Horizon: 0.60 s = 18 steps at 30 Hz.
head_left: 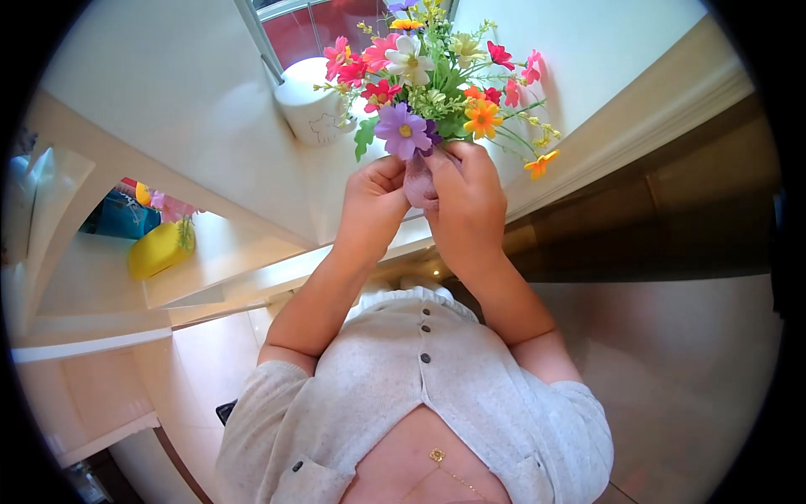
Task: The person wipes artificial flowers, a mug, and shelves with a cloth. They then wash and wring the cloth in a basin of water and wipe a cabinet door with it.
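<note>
Between both hands is a small mauve, rough-looking vase [420,185], partly covered by my fingers. From its top spreads a bunch of flowers [411,63] in purple, white, red, pink and orange with green sprigs. My left hand [374,200] is closed at the vase's left side, its fingertips up by the rim under the purple bloom. My right hand [468,202] wraps the right side, thumb across the front and fingers bent behind the stems. The vase's base shows between the hands; its back is hidden.
A white cup-shaped container [309,105] with a line drawing stands just left behind the flowers, on a pale ledge by a window [315,34]. On a lower left shelf [180,290] are a yellow pot [164,250] and a blue container [122,217] with flowers.
</note>
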Tool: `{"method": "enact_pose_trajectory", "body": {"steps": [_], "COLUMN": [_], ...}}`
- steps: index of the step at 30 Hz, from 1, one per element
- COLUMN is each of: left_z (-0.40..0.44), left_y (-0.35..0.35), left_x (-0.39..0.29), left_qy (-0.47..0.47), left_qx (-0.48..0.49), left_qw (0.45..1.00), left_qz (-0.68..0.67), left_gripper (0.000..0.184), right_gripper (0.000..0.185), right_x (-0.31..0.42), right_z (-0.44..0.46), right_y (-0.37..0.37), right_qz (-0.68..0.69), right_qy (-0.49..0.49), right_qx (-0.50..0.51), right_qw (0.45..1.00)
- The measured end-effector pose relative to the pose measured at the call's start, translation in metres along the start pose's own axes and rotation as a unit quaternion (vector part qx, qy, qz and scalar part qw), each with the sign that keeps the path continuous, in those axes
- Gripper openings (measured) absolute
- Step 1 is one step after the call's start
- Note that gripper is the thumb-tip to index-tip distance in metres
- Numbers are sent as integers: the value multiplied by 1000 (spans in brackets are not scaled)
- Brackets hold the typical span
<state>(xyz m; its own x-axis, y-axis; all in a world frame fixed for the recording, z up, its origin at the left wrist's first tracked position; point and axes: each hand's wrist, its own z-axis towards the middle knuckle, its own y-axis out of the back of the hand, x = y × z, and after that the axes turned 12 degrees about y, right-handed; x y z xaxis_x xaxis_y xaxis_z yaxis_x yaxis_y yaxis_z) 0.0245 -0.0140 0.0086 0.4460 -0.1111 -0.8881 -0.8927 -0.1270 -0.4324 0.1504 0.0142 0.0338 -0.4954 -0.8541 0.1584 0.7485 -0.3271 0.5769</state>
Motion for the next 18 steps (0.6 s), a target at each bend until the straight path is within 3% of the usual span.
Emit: {"method": "enact_pose_trajectory", "body": {"steps": [4,6,9,12,18], "left_z": [1,-1,-1,-2,-1], "left_y": [7,0,-3,-1,2], "left_x": [2,1,1,0,0], "left_qy": [34,20,1,8,33], "left_qx": [5,-9,-14,3,16], "left_qw": [999,1000,999,1000,999], "left_qz": [4,-16,-30,-10,-28], "left_gripper": [26,25,25,27,33], "right_gripper": [42,41,42,43,44], "right_x": [7,8,8,3,7], "right_z": [-7,-8,-7,-3,-15], "right_y": [2,11,16,7,8], "right_qz": [-1,63,45,34,34], "right_qy": [9,9,15,-32,-3], "right_qx": [22,41,-16,-10,34], "right_qw": [1000,997,999,999,999]}}
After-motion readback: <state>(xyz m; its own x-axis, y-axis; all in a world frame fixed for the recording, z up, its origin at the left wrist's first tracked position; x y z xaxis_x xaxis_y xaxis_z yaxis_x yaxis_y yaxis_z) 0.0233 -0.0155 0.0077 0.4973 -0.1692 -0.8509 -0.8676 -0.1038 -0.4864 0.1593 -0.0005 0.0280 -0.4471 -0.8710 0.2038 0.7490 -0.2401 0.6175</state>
